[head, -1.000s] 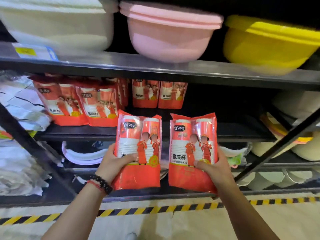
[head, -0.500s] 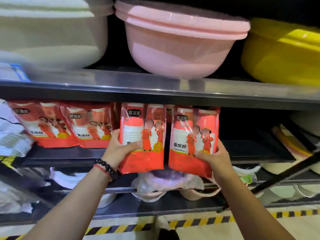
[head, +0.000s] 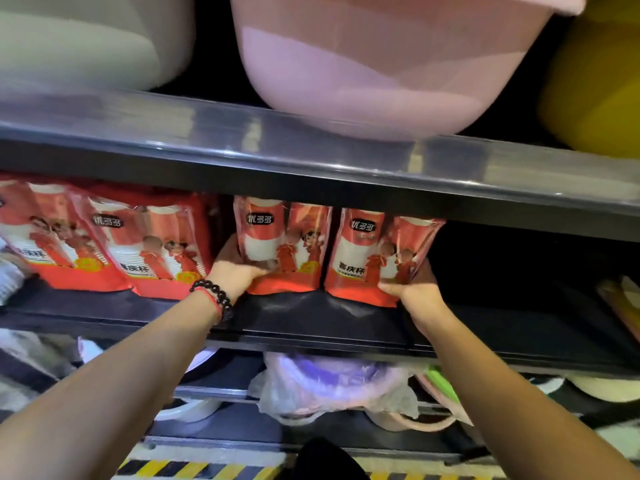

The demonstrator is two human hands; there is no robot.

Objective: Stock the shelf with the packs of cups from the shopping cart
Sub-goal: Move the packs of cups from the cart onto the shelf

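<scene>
Nearest the camera, along the bottom edge of the view, a yellow-and-black striped floor line (head: 180,471) is seen below the rack. Just above it, on the lowest shelf (head: 214,434), a bagged pink basin (head: 332,386) and pale bowls (head: 188,410) are stored. Two bare forearms are stretched up past these to the middle shelf (head: 311,327). A dark bead bracelet (head: 213,291) is worn on the left wrist. The left hand (head: 235,271) is curled round the lower left side of one pack of cups (head: 282,244), with the thumb laid across its front. The right hand (head: 414,289) is closed on the lower right corner of a second pack of cups (head: 382,254), thumb in front, fingers hidden behind. Both packs are held upright, side by side and nearly touching, their bottom edges at or just above the shelf board, a little back from its front edge; contact with the board cannot be told. Toward the left end of the same shelf, two stocked packs (head: 152,244) of the same red kind are stood leaning, the nearer one just beside the left hand. Higher and farther off, on the top shelf (head: 346,168), a white basin (head: 90,36), a pink basin (head: 391,64) and a yellow basin (head: 595,91) are ranged left to right.
</scene>
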